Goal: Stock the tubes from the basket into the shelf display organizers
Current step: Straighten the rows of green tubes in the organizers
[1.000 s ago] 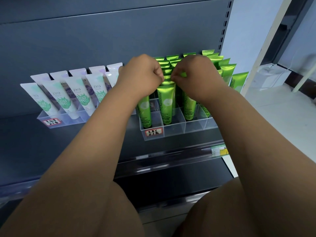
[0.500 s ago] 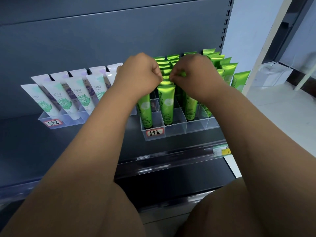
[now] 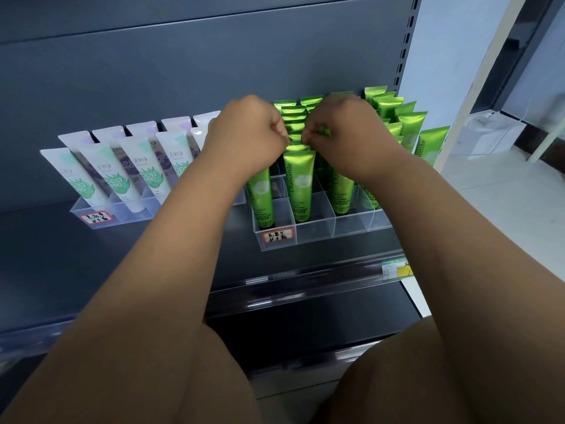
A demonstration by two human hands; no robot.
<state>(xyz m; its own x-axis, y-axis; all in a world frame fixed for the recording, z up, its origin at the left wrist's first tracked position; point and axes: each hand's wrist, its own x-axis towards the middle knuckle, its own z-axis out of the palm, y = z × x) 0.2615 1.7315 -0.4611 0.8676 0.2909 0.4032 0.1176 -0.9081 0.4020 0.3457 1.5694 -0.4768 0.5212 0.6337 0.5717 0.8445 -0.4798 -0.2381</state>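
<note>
below the right hand and left hand, in a clear plastic organizer: glossy green tubes, flat crimped tops. unchanged from before: right pinching a crimp, left curled, grip hidden.

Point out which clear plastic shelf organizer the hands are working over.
The right clear plastic organizer, holding green Chamomile tubes; the left organizer holds white tubes.

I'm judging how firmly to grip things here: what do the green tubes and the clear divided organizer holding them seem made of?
The glossy green squeeze tubes look like soft plastic or laminate with a metallic sheen: bright highlights, flat crimped top ends. The clear divided organizer looks like rigid acrylic or similar plastic: see-through walls, straight shiny edges; glass cannot be excluded.
</note>
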